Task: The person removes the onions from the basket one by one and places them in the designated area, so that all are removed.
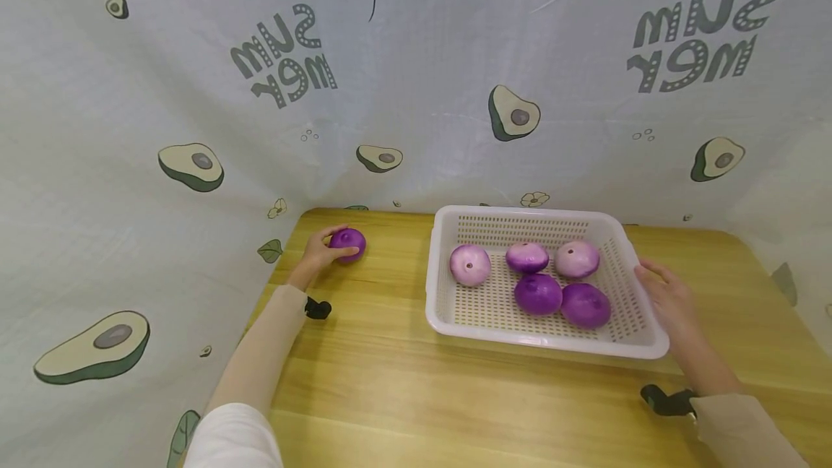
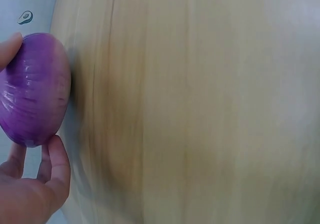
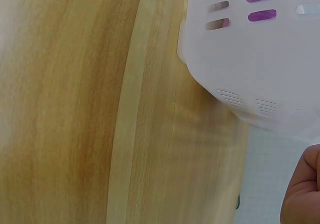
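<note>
At the left of the table a purple onion [image 1: 349, 245] is gripped by my left hand [image 1: 318, 253], thumb on one side and fingers on the other. The left wrist view shows the same onion [image 2: 36, 91] close up, just by the tabletop. A white slotted plastic basket [image 1: 513, 338] stands right of centre with several onions inside, some deep purple [image 1: 538, 295], others paler [image 1: 470, 266]. My right hand [image 1: 672, 305] holds the basket's right rim. In the right wrist view the basket wall [image 3: 260, 58] covers part of the scene, and only part of the hand [image 3: 302, 189] shows.
The wooden table [image 1: 364, 367] carries the basket and ends at a pale curtain [image 1: 416, 42] printed with avocados, which hangs behind it and along the left side. Black wrist mounts [image 1: 317, 308] sit at both wrists.
</note>
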The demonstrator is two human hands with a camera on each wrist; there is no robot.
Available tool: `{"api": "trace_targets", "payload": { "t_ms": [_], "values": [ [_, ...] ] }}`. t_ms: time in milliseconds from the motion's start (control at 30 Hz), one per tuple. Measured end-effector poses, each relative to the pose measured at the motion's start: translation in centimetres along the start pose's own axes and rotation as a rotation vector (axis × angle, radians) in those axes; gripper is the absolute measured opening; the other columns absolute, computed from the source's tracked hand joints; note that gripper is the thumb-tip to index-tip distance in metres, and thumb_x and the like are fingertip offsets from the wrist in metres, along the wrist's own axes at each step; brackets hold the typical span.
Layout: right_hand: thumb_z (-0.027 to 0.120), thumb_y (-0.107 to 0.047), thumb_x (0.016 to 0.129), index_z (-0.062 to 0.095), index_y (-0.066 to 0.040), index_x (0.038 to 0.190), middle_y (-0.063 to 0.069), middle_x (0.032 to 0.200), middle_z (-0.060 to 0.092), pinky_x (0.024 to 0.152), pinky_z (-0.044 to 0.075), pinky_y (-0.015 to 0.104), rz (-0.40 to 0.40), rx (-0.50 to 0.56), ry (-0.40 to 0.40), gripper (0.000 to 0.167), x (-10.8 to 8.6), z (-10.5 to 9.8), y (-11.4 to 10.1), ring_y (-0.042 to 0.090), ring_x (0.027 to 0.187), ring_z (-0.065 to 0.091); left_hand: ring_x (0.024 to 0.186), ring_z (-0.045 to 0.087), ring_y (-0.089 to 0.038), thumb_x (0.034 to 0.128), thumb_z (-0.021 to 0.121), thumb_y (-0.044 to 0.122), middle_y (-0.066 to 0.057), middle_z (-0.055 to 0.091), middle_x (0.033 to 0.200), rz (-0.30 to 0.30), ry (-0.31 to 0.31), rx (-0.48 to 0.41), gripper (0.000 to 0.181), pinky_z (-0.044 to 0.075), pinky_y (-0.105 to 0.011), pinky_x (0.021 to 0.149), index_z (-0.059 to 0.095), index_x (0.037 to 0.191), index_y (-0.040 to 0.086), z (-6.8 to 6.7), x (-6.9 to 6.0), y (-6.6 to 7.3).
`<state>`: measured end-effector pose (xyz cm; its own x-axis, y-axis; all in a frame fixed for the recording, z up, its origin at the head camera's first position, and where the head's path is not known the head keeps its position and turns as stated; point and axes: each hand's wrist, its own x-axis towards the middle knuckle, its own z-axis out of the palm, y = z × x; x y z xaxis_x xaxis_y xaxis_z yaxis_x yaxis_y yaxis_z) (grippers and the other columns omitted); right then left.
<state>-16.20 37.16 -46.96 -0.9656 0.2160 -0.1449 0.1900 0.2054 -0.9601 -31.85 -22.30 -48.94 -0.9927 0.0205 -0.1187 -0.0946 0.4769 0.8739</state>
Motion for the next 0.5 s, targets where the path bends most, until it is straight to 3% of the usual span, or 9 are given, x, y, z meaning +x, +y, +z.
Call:
{"api": "trace_targets", "payload": {
  "t_ms": [167, 400, 500],
  "values": [
    [0.051, -0.043, 0.103, 0.037, -0.024, 0.155, -0.024, 0.082, 0.065, 0.059, 0.057, 0.025, -0.005, -0.027, 0.004, 0.056, -0.1, 0.1, 0.0, 0.001, 0.070, 0.066, 0.133, 0.041, -0.042, 0.0840, 0.082, 0.013, -0.021, 0.042, 0.151, 0.021, -0.018, 0.018, 0.069, 0.039, -0.052, 0.109, 0.050, 0.145, 0.004, -0.1, 0.1, 0.0],
    [0.052, -0.039, 0.103, 0.047, -0.033, 0.146, -0.021, 0.083, 0.067, 0.058, 0.058, 0.025, -0.014, 0.062, -0.006, 0.043, -0.1, 0.0, 0.1, 0.003, 0.071, 0.067, 0.136, 0.039, -0.044, 0.0847, 0.081, 0.012, -0.023, 0.039, 0.151, 0.022, -0.059, 0.027, 0.072, 0.035, -0.053, 0.112, 0.046, 0.148, 0.006, -0.4, 0.0, 0.6],
    [0.052, -0.041, 0.103, 0.045, -0.030, 0.149, -0.022, 0.082, 0.066, 0.058, 0.057, 0.025, -0.022, 0.017, 0.006, 0.047, 0.0, 0.0, 0.2, 0.002, 0.070, 0.066, 0.139, 0.033, -0.044, 0.0843, 0.081, 0.012, -0.022, 0.037, 0.153, 0.022, -0.063, 0.009, 0.073, 0.033, -0.055, 0.113, 0.046, 0.148, 0.006, -0.5, 0.0, 1.0]
  ]
}}
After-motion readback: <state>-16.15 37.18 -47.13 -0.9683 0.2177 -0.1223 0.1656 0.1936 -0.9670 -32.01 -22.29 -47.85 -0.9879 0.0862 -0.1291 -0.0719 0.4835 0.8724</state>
